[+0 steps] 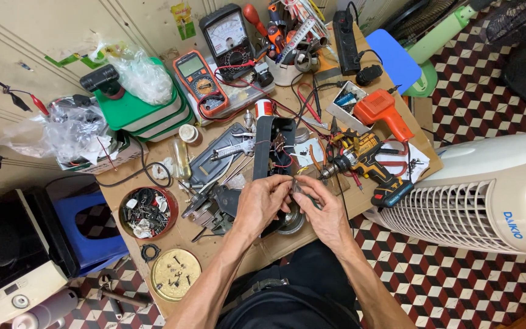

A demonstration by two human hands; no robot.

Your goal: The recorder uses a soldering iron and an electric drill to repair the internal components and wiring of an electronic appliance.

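Note:
My left hand and my right hand meet over the front of a cluttered wooden workbench. Their fingertips pinch something small between them, too small to name, with thin red wires close by. Just beyond the fingers lies a long black device housing, opened, with red and dark wires inside. Under my hands sits a small round metal dish.
A cordless drill and an orange soldering gun lie right of my hands. Two multimeters stand at the back. A red tin of parts and a brass lid sit left. A white tower fan stands at right.

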